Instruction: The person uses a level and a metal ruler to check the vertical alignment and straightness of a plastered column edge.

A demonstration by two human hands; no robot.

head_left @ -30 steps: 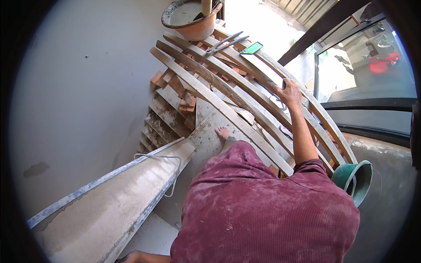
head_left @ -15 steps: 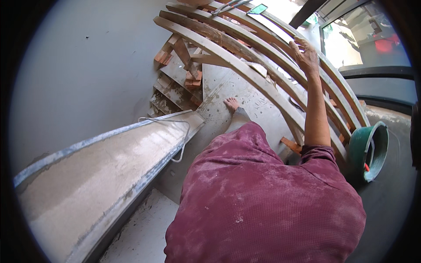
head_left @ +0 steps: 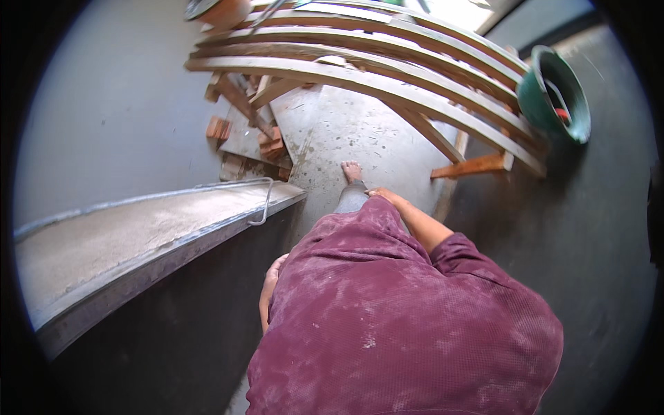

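My right hand (head_left: 382, 196) is down at the front hem of my dusty maroon shirt (head_left: 401, 297), beside the grey trouser leg (head_left: 353, 198). Its fingers are bent in against the cloth, and whatever they hold is hidden. Partly covered by the shirt, my left hand (head_left: 277, 265) hangs low at my left side with its fingers mostly out of sight. My bare foot (head_left: 351, 171) stands on the spotted pale floor ahead.
A wooden slatted platform (head_left: 325, 71) on legs spans the front. A green bucket (head_left: 536, 93) sits at its right end, an orange-brown container (head_left: 228, 14) at its left. A long mortar-coated trough (head_left: 159, 218) with a rope loop (head_left: 266, 202) lies left. Bricks (head_left: 272, 142) rest under the platform.
My right hand has left the platform slats and come down to the shirt hem. My left hand has come into sight. The view has turned, shifting the platform and bucket upward.
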